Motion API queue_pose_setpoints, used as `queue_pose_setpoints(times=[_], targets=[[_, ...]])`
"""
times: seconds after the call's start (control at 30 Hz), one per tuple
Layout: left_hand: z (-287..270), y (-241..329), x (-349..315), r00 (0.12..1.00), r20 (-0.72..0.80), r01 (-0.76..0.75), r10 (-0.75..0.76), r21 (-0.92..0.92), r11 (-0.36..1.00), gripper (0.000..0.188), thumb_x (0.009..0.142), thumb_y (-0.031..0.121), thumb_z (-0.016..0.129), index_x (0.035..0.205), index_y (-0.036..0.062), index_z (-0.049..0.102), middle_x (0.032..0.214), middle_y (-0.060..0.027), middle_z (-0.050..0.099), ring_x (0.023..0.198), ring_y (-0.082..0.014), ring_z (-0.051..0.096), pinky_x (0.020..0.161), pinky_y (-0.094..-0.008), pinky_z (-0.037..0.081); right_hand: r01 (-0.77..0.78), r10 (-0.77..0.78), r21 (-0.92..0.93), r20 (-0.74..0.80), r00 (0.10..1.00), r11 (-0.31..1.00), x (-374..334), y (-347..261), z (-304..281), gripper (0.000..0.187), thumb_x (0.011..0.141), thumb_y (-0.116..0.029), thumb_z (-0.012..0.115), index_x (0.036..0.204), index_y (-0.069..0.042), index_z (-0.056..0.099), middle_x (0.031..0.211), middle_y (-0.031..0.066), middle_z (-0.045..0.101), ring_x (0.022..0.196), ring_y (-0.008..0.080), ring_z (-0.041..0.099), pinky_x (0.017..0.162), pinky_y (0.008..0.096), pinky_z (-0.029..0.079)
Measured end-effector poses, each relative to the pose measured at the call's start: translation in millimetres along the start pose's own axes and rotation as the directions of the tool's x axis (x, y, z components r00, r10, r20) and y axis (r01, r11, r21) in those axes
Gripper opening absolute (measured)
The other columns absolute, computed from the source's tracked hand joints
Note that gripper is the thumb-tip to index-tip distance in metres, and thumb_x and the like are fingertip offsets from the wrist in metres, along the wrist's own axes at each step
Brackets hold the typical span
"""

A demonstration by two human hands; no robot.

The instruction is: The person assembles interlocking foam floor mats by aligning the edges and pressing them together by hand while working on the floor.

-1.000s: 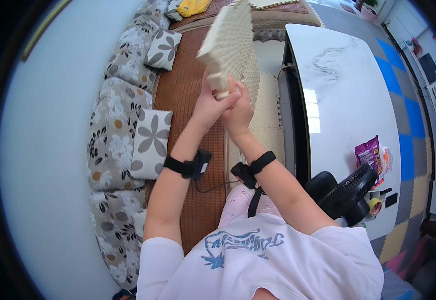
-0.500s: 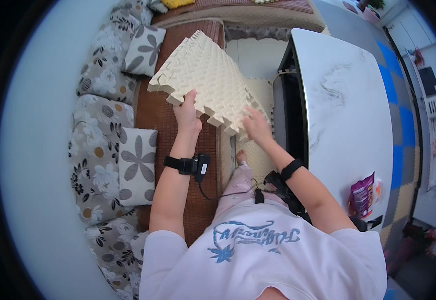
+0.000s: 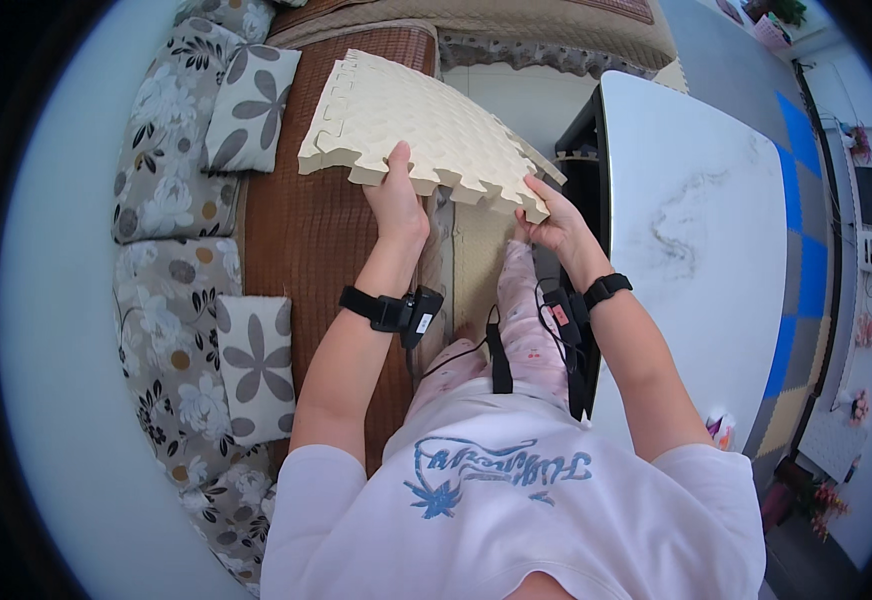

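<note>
Your right hand (image 3: 559, 225) shifts right since earlier frame, now grips cream foam matting (image 3: 421, 125) at its 4 o'clock corner; left hand (image 3: 396, 208) clamps 7 o'clock edge. Matting held at view's 12 o'clock.

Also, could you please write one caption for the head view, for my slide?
Left hand and right hand hold cream foam matting by its notched near edge, beside a white table.

A living room in a home.
A long sofa (image 3: 171, 185) in floral covers, with a petal-patterned cushion (image 3: 258, 370) and brown woven seat mat (image 3: 326, 240), faces a marbled counter (image 3: 701, 300); beyond lie blue and grey floor tiles (image 3: 811, 285) and flowers (image 3: 826, 508).
</note>
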State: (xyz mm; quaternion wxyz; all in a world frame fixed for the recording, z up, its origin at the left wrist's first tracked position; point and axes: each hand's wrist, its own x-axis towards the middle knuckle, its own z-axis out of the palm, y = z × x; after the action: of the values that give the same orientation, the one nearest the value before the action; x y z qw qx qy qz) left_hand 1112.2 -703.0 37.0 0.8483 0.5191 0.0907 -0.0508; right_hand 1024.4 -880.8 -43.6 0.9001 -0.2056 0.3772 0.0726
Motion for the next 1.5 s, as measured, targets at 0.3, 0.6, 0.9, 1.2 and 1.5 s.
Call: queue_pose_setpoints(times=[0.3,0.6,0.9,1.2,1.5], targets=[[83,-66,154,0.966,0.026,0.241,-0.259,0.286,0.927,0.052,0.079,0.013,0.063,0.121,-0.0008,0.036,0.113,-0.0087,0.047,0.099,-0.0161,0.05,0.081,-0.0282,0.043,0.066,-0.062,-0.127,0.035,0.997,0.99,158,-159,-12,0.031,0.08,-0.014,0.059,0.107,-0.003,0.046,0.091,0.0082,0.054,0.072,0.0172,0.055,0.049,0.0282,0.049],[10,-183,258,0.92,-0.245,0.389,-0.305,0.664,0.639,0.033,0.09,0.023,0.042,0.119,0.0072,0.04,0.099,-0.0054,0.055,0.077,-0.0097,0.053,0.066,-0.0225,0.044,0.152,-0.195,-0.402,-0.067,0.978,0.903,266,-231,6,0.041,0.08,-0.012,0.059,0.117,-0.003,0.044,0.093,0.0068,0.057,0.071,0.0146,0.056,0.048,0.0258,0.046],[-44,-254,282,0.826,-0.285,0.494,-0.487,-0.052,0.868,0.04,0.086,0.016,0.046,0.122,-0.0002,0.037,0.113,-0.0122,0.048,0.103,-0.0212,0.049,0.086,-0.0321,0.043,0.219,-0.292,-0.492,-0.076,0.953,0.843,250,-273,31,0.043,0.079,-0.007,0.057,0.12,0.001,0.042,0.095,0.01,0.058,0.068,0.0127,0.057,0.045,0.0209,0.043],[21,-247,297,0.568,0.104,0.806,-0.817,0.13,0.577,0.048,0.084,0.027,0.053,0.124,0.0091,0.036,0.113,-0.0092,0.05,0.1,-0.0238,0.052,0.075,-0.0373,0.048,0.193,-0.422,-0.686,-0.182,0.888,0.701,258,-262,-49,0.043,0.08,0.0,0.055,0.121,0.002,0.041,0.105,0.011,0.055,0.088,0.0148,0.057,0.072,0.0251,0.047],[-45,-351,343,0.664,0.063,0.72,-0.745,0.212,0.66,0.051,0.079,0.0,0.052,0.127,0.0095,0.035,0.118,-0.0075,0.049,0.103,-0.0192,0.051,0.083,-0.0322,0.044,0.319,-0.561,-0.736,-0.099,0.822,0.597,363,-175,-146,0.043,0.079,-0.003,0.059,0.119,-0.001,0.044,0.11,0.0086,0.053,0.096,0.013,0.052,0.083,0.0234,0.041]])
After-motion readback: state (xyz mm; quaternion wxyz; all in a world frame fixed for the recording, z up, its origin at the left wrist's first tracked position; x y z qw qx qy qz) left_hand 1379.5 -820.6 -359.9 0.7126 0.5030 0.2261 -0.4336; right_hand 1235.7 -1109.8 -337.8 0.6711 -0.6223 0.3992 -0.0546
